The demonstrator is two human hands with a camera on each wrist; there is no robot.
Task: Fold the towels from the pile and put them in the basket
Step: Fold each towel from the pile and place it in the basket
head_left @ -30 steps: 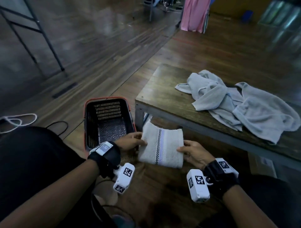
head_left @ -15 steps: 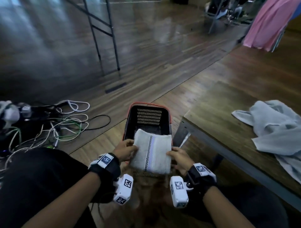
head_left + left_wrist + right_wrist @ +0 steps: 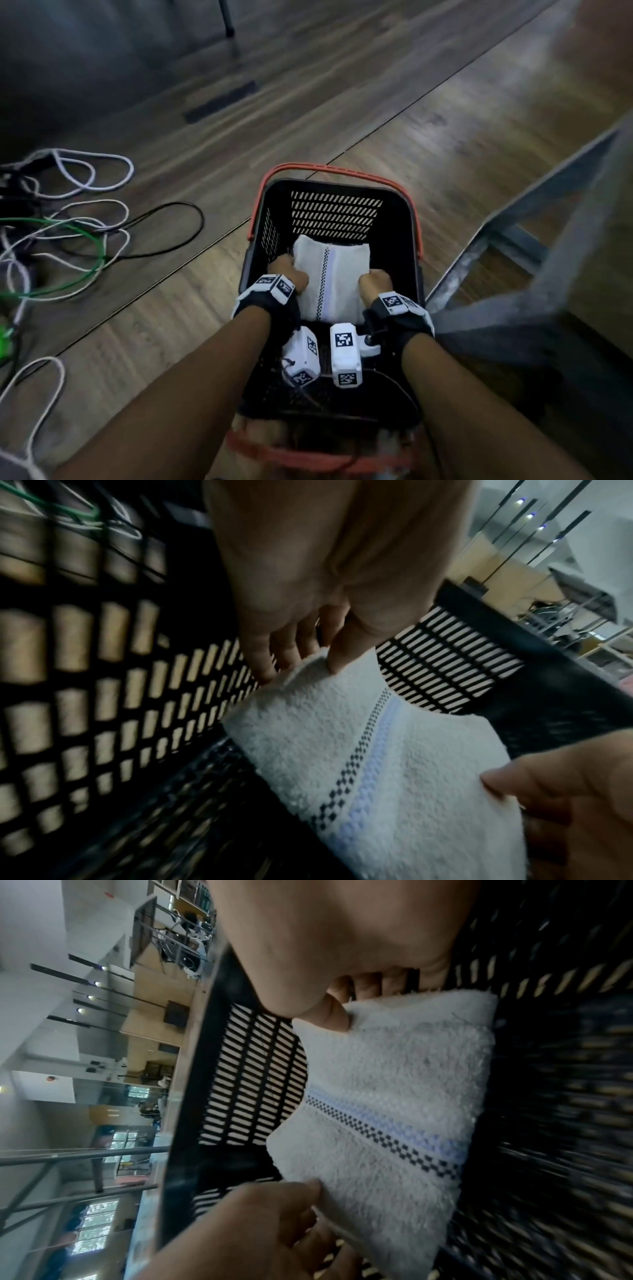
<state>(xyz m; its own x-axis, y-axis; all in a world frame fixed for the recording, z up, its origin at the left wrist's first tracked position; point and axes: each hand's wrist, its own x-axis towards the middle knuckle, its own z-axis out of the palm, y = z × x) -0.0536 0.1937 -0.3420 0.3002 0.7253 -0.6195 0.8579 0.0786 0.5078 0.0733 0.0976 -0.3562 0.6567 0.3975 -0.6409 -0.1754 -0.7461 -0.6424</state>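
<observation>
A folded white towel (image 3: pixel 330 277) with a checkered and pale blue stripe is down inside the black basket (image 3: pixel 397 219), which has a red rim and handles. My left hand (image 3: pixel 287 274) pinches the towel's left edge and my right hand (image 3: pixel 375 280) pinches its right edge. In the left wrist view the left hand (image 3: pixel 308 658) has its thumb on top of the towel (image 3: pixel 359 750) and its fingers below. In the right wrist view the right hand (image 3: pixel 349 1001) grips the towel (image 3: pixel 394 1096) the same way. The towel pile is out of view.
The basket stands on a wooden floor. Loose white, green and black cables (image 3: pixel 68 222) lie on the floor to its left. The table's grey metal frame (image 3: pixel 513 257) rises close on the right. A stand's leg (image 3: pixel 227 20) is at the far top.
Both hands carried the folded towel left from in front of the table and lowered it into the basket. The view followed, and the grey towel pile left the frame.
</observation>
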